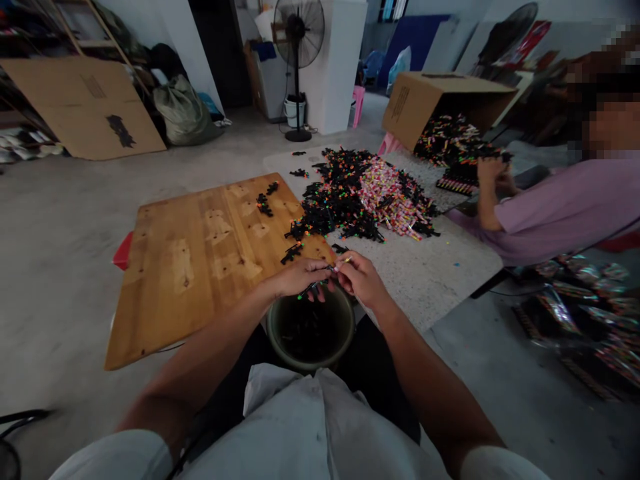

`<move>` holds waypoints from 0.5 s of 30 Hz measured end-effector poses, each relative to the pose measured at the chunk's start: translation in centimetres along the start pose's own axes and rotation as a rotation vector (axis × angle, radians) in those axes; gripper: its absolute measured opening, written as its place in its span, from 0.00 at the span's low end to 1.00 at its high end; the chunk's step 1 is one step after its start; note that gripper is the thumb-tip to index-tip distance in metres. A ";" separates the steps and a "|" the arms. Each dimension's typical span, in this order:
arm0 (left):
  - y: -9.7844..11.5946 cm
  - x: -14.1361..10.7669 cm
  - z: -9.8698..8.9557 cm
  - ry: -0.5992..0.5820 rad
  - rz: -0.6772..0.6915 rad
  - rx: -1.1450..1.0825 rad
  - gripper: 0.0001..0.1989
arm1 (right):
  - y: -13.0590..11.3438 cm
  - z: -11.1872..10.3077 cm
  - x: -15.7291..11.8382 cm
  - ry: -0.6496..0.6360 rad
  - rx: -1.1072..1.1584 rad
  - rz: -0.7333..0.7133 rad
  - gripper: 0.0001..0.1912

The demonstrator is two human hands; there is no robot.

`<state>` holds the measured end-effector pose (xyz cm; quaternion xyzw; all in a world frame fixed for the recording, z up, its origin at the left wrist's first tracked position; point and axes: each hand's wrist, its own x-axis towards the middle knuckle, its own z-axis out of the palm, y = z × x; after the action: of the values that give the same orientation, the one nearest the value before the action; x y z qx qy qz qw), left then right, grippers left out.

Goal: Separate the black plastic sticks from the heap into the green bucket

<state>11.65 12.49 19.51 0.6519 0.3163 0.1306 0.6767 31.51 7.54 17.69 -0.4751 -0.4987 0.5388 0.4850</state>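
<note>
My left hand [306, 277] is closed around a small black toy gun [314, 288] with a green tip, held above a round bucket [274, 340]. My right hand [358, 272] meets it, its thumb and finger pinching a small pink and yellow piece [346, 261] against the toy. Both hands hang over the bucket's far rim, near the table edges. Dark bits lie inside the bucket, too dim to make out. Just beyond my hands is a heap of black toy guns [336, 193] with orange and green tips, and pink and yellow pieces [387, 190] are piled on its right side.
A wooden table [200, 267] stands left, a speckled table [415, 280] right. A co-worker [560, 207] handles black toys beside a tipped carton [407, 110]. Shiny packed bundles [575, 320] lie on the floor at right. A standing fan [297, 73] is behind.
</note>
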 end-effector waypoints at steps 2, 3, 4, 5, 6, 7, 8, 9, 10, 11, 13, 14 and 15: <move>-0.9 -0.1 0.1 -0.018 -0.019 -0.055 0.20 | 0.7 0.5 -0.3 0.024 0.037 0.005 0.12; -1.3 -0.1 0.2 -0.035 -0.029 -0.075 0.22 | 1.1 0.7 -0.4 0.015 0.073 0.030 0.13; -1.9 -0.2 0.3 -0.054 -0.044 -0.091 0.23 | 1.5 0.8 -0.5 -0.005 0.107 0.061 0.14; -2.4 -0.2 0.4 -0.071 -0.063 -0.104 0.24 | 1.9 0.9 -0.6 -0.032 0.128 0.090 0.15; -2.9 -0.2 0.5 -0.080 -0.081 -0.113 0.25 | 2.3 0.9 -0.7 -0.056 0.131 0.107 0.16; -3.3 -0.1 0.5 -0.085 -0.096 -0.115 0.25 | 2.8 0.8 -0.7 -0.080 0.119 0.114 0.16; -3.8 0.0 0.4 -0.092 -0.106 -0.100 0.25 | 3.2 0.6 -0.7 -0.104 0.095 0.117 0.16; -4.2 0.1 0.3 -0.099 -0.106 -0.055 0.24 | 3.7 0.4 -0.7 -0.135 0.064 0.120 0.16; -4.5 0.3 0.1 -0.103 -0.095 0.025 0.22 | 4.2 0.0 -0.5 -0.176 0.028 0.127 0.16; -4.8 0.4 -0.2 -0.099 -0.078 0.138 0.21 | 4.7 -0.5 -0.2 -0.226 -0.008 0.140 0.17; -5.2 0.7 -0.8 -0.089 -0.045 0.410 0.18 | 5.6 -2.1 0.7 -0.338 -0.075 0.180 0.19; -5.4 0.8 -1.1 -0.094 -0.034 0.532 0.17 | 6.0 -3.2 1.3 -0.376 -0.117 0.206 0.20; -5.5 0.9 -1.3 -0.110 -0.030 0.624 0.16 | 6.3 -4.6 2.1 -0.375 -0.180 0.234 0.21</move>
<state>10.25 13.44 14.08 0.8295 0.3135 -0.0183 0.4619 35.60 9.77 11.11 -0.4625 -0.5676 0.6236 0.2739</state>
